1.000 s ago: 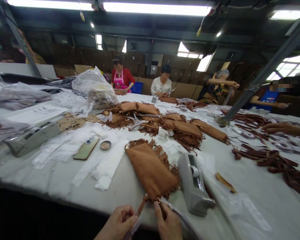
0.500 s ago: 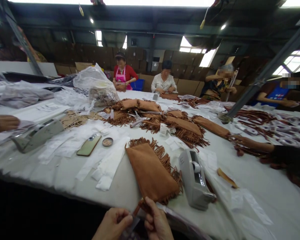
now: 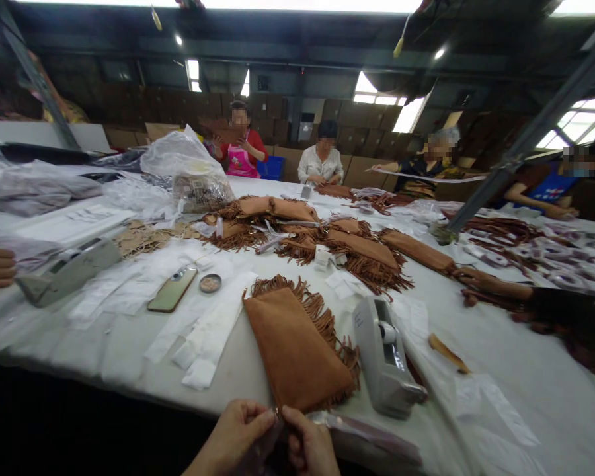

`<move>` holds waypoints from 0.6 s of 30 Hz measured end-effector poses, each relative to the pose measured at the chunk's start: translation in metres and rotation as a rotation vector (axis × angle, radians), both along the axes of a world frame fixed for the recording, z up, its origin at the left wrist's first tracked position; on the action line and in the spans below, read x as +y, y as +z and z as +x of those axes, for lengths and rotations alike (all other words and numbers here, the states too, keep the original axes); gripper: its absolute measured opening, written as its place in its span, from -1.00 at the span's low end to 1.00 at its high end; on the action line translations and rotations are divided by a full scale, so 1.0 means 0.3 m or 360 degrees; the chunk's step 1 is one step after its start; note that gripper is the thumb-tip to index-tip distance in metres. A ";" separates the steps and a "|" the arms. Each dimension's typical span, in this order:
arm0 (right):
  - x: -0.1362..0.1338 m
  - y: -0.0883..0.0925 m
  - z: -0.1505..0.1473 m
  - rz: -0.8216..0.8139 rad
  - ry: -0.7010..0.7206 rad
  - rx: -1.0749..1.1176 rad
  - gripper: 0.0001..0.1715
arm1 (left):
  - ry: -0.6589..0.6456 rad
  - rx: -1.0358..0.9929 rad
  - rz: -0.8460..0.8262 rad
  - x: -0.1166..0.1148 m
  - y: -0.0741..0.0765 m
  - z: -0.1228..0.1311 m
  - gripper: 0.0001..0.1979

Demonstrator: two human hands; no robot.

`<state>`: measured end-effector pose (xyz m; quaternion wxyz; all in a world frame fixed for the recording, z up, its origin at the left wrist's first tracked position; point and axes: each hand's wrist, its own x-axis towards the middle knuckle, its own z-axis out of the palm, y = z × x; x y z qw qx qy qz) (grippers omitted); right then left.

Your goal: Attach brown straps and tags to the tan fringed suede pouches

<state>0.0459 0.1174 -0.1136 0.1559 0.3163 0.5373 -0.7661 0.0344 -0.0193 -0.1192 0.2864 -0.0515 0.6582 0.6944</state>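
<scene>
A tan suede fringed bag (image 3: 302, 354) lies flat on the white table, fringe turned up and to the right. At its near corner a small metal clasp (image 3: 277, 412) shows between my fingertips. My left hand (image 3: 238, 433) is closed in a pinch right beside this clasp, and the fingers mostly hide what they grip. From the other side, my right hand (image 3: 308, 439) pinches at the clasp, thumb toward the bag, other fingers curled. Under the hands, clear plastic and part of the strap are only dimly visible. A plastic-wrapped strap (image 3: 377, 439) lies along the table edge to the right.
A grey tape dispenser (image 3: 387, 360) stands right of the bag. To the left are white paper strips (image 3: 213, 337), a phone (image 3: 172, 289), a small round dish (image 3: 210, 283) and another dispenser (image 3: 69, 271). More fringed bags (image 3: 361, 248) are piled beyond. A co-worker's hand (image 3: 476, 281) reaches in from the right.
My hands have drawn together at the bag's corner, covering the brown strap that showed between them. Across the table, a co-worker has raised a brown bag; another stretches out a pale strip.
</scene>
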 end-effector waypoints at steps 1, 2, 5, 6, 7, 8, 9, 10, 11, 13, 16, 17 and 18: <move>0.004 -0.002 0.001 0.0028 0.0030 -0.0008 -0.57 | 0.0016 -0.0007 -0.0001 0.009 -0.005 -0.001 -0.41; 0.009 -0.005 0.001 0.0047 0.0058 -0.0013 -0.56 | 0.0045 0.0001 -0.0007 0.018 -0.010 0.000 -0.41; 0.024 -0.016 0.004 0.0068 0.0120 -0.0009 -0.53 | 0.0171 0.0065 -0.0020 0.041 -0.016 0.004 -0.47; 0.029 -0.020 0.004 0.0066 0.0136 0.0001 -0.53 | 0.0205 0.0092 -0.0035 0.047 -0.015 0.007 -0.50; 0.032 -0.024 0.004 0.0066 0.0150 0.0011 -0.52 | 0.0239 0.0146 -0.0084 0.052 -0.012 0.011 -0.54; 0.035 -0.027 0.005 0.0075 0.0170 0.0021 -0.51 | 0.0271 0.0225 -0.0176 0.056 -0.009 0.015 -0.57; 0.037 -0.030 0.005 0.0097 0.0186 0.0033 -0.49 | 0.0297 0.0319 -0.0302 0.060 -0.006 0.020 -0.61; 0.039 -0.033 0.007 0.0133 0.0200 0.0053 -0.46 | 0.0317 0.0415 -0.0444 0.064 -0.003 0.025 -0.63; 0.042 -0.038 0.010 0.0187 0.0219 0.0080 -0.42 | 0.0332 0.0502 -0.0577 0.067 -0.002 0.030 -0.64; 0.046 -0.050 0.021 0.0288 0.0289 0.0146 -0.33 | 0.0326 0.0599 -0.0747 0.072 -0.004 0.038 -0.65; 0.044 -0.082 0.042 0.0269 0.0464 0.0178 -0.28 | 0.0267 0.0652 -0.0814 0.073 -0.016 0.044 -0.67; 0.039 -0.093 0.048 0.0217 0.0503 0.0156 -0.29 | 0.0245 0.0671 -0.0818 0.072 -0.019 0.044 -0.68; 0.031 -0.103 0.052 0.0161 0.0509 0.0129 -0.30 | 0.0227 0.0692 -0.0817 0.070 -0.022 0.043 -0.68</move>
